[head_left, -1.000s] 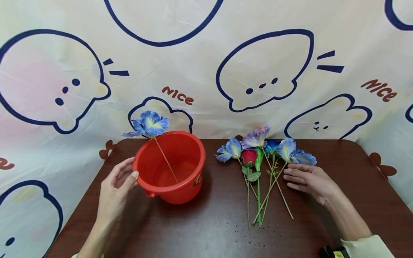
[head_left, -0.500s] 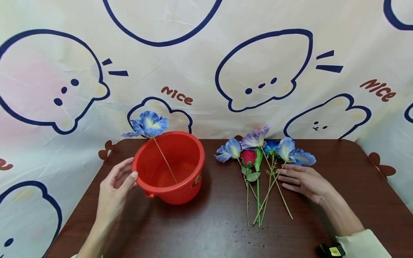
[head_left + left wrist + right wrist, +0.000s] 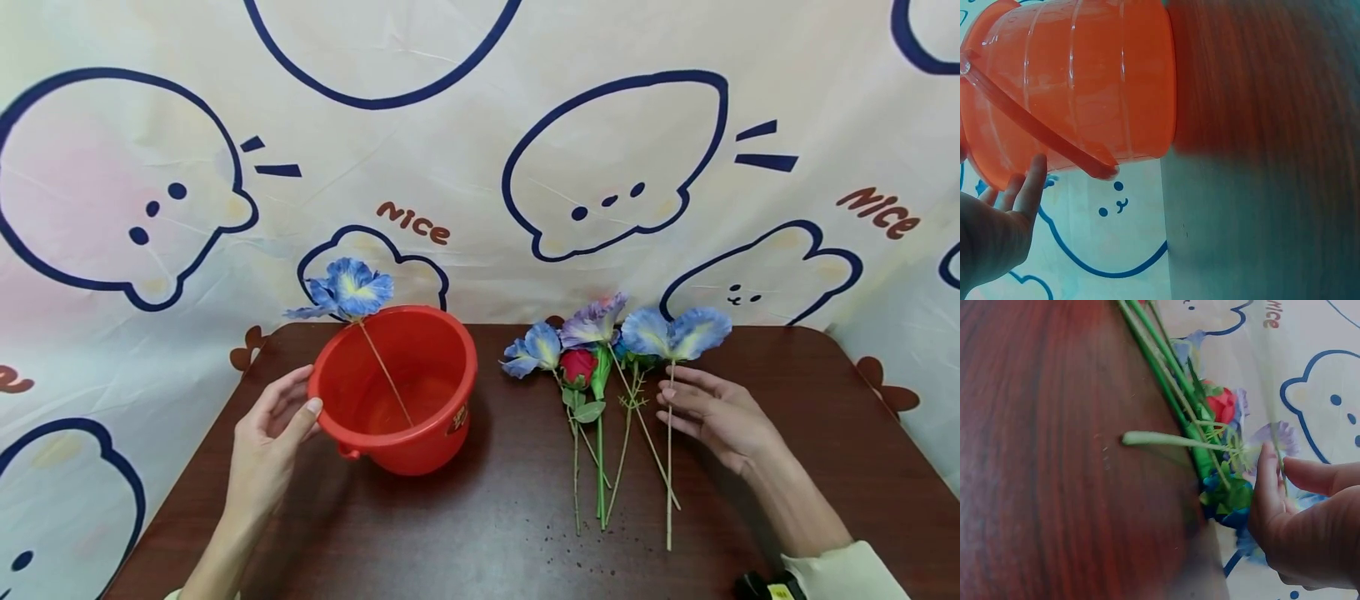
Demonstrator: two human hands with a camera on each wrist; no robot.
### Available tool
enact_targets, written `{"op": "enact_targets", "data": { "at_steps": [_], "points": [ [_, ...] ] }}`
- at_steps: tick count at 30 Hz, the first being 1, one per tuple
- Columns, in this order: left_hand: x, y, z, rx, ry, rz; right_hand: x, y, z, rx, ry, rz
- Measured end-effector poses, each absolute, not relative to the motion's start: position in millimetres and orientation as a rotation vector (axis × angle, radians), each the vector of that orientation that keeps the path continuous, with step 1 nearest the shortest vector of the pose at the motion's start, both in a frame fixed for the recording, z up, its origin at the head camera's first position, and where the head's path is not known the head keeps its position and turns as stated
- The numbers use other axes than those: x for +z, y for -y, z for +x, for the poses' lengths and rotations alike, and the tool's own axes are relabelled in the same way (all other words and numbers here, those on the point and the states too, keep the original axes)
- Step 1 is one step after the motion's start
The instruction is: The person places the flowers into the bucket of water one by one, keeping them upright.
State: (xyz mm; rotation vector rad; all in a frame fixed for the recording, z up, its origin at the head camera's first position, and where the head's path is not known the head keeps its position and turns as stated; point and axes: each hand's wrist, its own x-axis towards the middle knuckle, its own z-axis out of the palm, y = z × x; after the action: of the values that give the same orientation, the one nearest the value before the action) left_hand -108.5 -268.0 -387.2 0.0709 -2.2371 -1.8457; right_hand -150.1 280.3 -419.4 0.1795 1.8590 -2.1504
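Observation:
My left hand [image 3: 262, 454] grips the rim of a red plastic bucket [image 3: 420, 457], thumb over the edge and fingers along the outside. The left wrist view shows those fingertips at the bucket wall [image 3: 1097, 75], near its hanging handle [image 3: 1041, 125]. One blue artificial iris [image 3: 352, 287] leans inside the bucket, its bloom above the rim. My right hand [image 3: 720, 421] pinches the thin stem of another blue iris [image 3: 675, 332] between thumb and fingers, just below the bloom. Left of this hand lie a red rose [image 3: 579, 367], a purple flower [image 3: 596, 321] and a pale blue iris [image 3: 536, 348].
A blue rose [image 3: 1229, 503] with green leaves lies by the right hand in the right wrist view. Several stems cross on the brown table [image 3: 450, 542], with dark crumbs near their ends. A cartoon-printed cloth [image 3: 465, 167] hangs behind the table.
My right hand moved left to the blue iris and took its stem. That iris has turned, its stem now pointing straight toward the front. The left hand and bucket stay put.

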Motion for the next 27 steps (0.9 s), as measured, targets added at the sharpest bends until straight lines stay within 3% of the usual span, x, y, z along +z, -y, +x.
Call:
{"op": "enact_targets", "data": {
  "at_steps": [27],
  "points": [
    [-389.1,268.4,-108.6,-1.833,2.237,0.027,-355.5,-260.9,-143.4,-2.225,-1.872,0.044]
  ]
}}
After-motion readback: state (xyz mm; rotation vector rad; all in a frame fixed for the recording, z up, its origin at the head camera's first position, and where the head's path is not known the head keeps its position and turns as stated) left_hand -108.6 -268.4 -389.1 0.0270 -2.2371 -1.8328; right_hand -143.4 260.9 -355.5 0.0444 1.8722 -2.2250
